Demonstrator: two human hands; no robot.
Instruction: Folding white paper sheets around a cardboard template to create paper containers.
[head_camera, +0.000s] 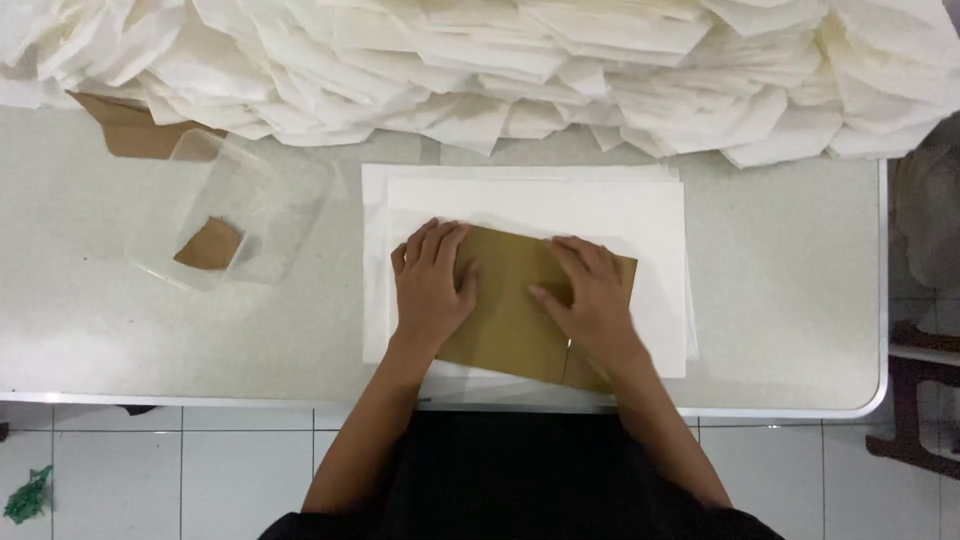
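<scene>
A flat brown cardboard rectangle (510, 305) lies on a stack of white paper sheets (640, 215) near the front edge of the pale speckled table (780, 290). Its long axis runs left to right, slightly skewed, the right end sitting a little lower and further forward than the left. The left hand (432, 280) rests palm down on the card's left part, fingers together and stretched flat, gripping nothing. The right hand (590, 295) presses on the right part, fingers spread and slightly bent, not closed around the card. Both hands hide much of the card, and the lower right corner disappears under the wrist. Left of the stack sits a clear plastic tub (250, 205) holding a brown scrap (210, 245). Heaps of folded white paper (560, 70) crowd the far edge, cut off at the top.
</scene>
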